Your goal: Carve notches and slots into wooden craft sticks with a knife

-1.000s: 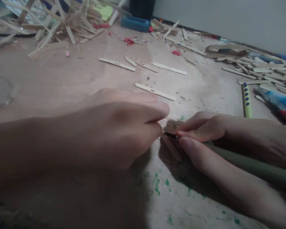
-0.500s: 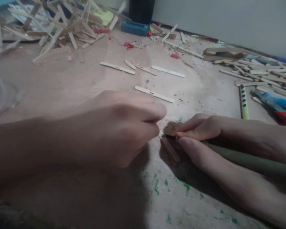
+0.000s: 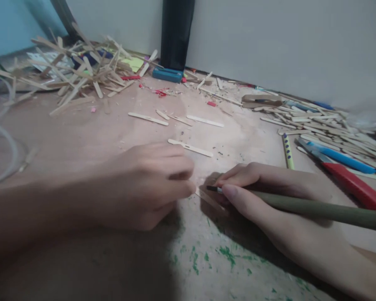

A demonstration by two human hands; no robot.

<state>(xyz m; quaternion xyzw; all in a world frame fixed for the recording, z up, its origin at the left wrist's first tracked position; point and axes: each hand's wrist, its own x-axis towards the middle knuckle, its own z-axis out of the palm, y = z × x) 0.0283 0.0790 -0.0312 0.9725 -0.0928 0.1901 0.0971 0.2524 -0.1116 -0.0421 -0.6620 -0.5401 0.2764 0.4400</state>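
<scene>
My left hand [image 3: 150, 188] is closed, its fingers curled in and its fingertips at the upper end of a thin wooden craft stick [image 3: 211, 201]. That stick slants down across the table, partly in shadow. In a pinch of thumb and fingers, my right hand [image 3: 253, 188] grips a slim tool with a dark green handle [image 3: 313, 208]. A pale collar and a short dark tip stick out past the fingers, close above the craft stick. Whether the tip is a blade or bristles I cannot make out, nor whether it touches the wood.
Beyond my hands lies a notched craft stick [image 3: 191, 148], with several more behind it. Heaps of sticks [image 3: 81, 75] stand at the back left and right. A blue pen-like item [image 3: 344, 159], a red-handled tool [image 3: 357, 184] and a dotted yellow strip [image 3: 288, 151] lie right. Green paint marks the table.
The view has tilted upward and shows more of the wall. My hands stay close together over the same stick, with a slightly wider gap between my left fingers and the tool tip.
</scene>
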